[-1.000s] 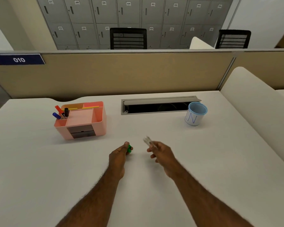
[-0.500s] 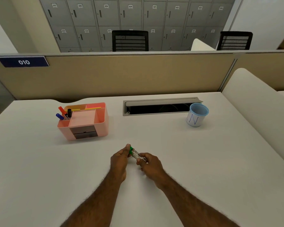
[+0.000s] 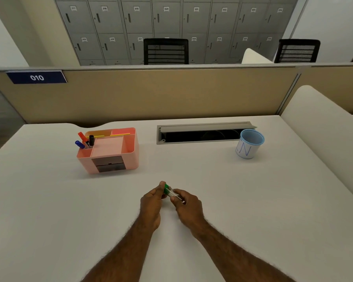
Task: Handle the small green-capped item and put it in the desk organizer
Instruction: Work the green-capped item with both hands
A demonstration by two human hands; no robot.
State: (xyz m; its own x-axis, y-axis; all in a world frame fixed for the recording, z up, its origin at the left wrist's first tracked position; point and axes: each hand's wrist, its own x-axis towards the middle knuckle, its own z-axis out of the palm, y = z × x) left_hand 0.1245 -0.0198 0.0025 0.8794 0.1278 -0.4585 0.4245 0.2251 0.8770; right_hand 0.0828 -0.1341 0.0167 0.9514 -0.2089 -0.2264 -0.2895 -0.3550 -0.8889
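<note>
A small clear item with a green cap (image 3: 167, 189) is held between both hands just above the white desk, near its middle. My left hand (image 3: 151, 202) pinches the green cap end. My right hand (image 3: 189, 205) grips the clear body, which points down to the right and is partly hidden by the fingers. The pink desk organizer (image 3: 130, 157) stands to the far left of the hands, with several markers upright in its left compartment and a dark drawer in its front.
A blue-and-white mesh cup (image 3: 249, 146) stands at the far right. An open grey cable tray (image 3: 204, 132) is set into the desk behind. A beige partition (image 3: 171, 94) closes the far edge and a white divider (image 3: 324, 139) runs along the right.
One second ago the hands were apart, the left on the green cap and the right on the clear body. They have come together, cap against body, and stay joined.
</note>
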